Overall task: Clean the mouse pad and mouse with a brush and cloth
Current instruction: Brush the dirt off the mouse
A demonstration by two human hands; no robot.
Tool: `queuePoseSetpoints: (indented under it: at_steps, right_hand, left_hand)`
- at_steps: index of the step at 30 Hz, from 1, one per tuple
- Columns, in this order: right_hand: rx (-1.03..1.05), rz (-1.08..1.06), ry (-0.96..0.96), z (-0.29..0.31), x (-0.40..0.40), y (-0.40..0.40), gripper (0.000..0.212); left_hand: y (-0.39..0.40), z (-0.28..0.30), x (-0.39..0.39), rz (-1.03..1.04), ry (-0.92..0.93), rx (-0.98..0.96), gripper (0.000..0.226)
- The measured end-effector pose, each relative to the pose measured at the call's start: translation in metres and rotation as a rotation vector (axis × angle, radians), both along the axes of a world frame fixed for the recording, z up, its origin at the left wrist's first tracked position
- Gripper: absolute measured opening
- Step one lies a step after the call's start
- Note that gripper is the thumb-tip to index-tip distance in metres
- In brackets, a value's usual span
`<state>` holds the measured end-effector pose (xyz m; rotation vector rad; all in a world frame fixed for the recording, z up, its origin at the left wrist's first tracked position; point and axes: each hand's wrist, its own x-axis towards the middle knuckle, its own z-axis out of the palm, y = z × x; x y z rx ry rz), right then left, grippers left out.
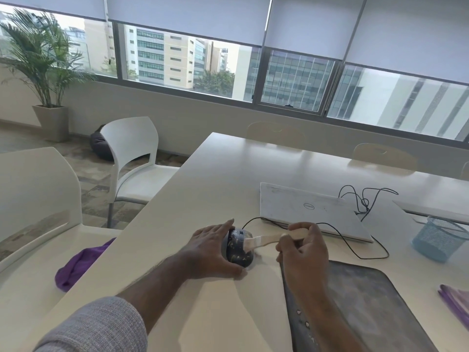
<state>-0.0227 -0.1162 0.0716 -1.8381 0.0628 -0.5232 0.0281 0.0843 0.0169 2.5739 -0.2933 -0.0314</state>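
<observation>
A dark wired mouse [239, 248], flecked with pale crumbs, sits on the white table left of the mouse pad. My left hand [210, 250] grips it from the left, thumb in front, fingers along its far side. My right hand [302, 246] holds the pale wooden handle of a brush [266, 240], whose bristles touch the mouse's top. The dark grey mouse pad [368, 308] lies under my right forearm, dusty and with a few crumbs. A purple cloth [78, 268] hangs over the table's left edge.
A closed white laptop [312, 209] lies beyond the hands, with the black mouse cable [355, 250] looping in front of it. A blue mesh basket [439, 240] stands at right, another purple cloth [456, 303] at the right edge. White chairs [132, 158] stand left of the table.
</observation>
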Motion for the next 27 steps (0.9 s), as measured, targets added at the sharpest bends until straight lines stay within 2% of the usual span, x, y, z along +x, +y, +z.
queuePoseSetpoints:
  at_steps: [3,6,9,12,16,21,23,27]
  right_hand:
    - [-0.065,0.023,-0.004,-0.004,-0.003,0.003,0.019]
    - [-0.139,-0.048,-0.081,-0.005,-0.005,0.0,0.02]
    - [-0.107,-0.037,-0.094,-0.004,-0.006,0.002,0.02]
    - [-0.082,0.0,-0.025,-0.006,-0.006,0.001,0.021]
    - [-0.124,-0.079,-0.043,-0.008,-0.002,-0.01,0.023]
    - [0.029,0.037,-0.019,-0.011,-0.004,0.0,0.02]
    - [-0.02,0.045,-0.01,-0.014,-0.003,0.0,0.019]
    - [-0.083,-0.04,-0.115,-0.01,-0.003,-0.003,0.02]
  left_hand:
    - [0.001,0.0,0.0,-0.001,0.001,-0.002,0.128]
    - [0.001,-0.001,0.0,-0.003,-0.012,-0.004,0.127]
    - [0.001,-0.002,0.001,-0.002,-0.01,-0.008,0.128]
    - [0.001,-0.002,0.001,-0.006,-0.017,-0.008,0.127]
    - [0.001,-0.002,0.0,-0.002,-0.032,-0.012,0.124]
    - [0.001,-0.002,0.002,0.002,-0.02,-0.002,0.127]
    - [0.001,-0.003,0.002,0.004,-0.023,-0.002,0.127]
    - [0.0,-0.001,0.001,-0.003,-0.031,-0.003,0.125]
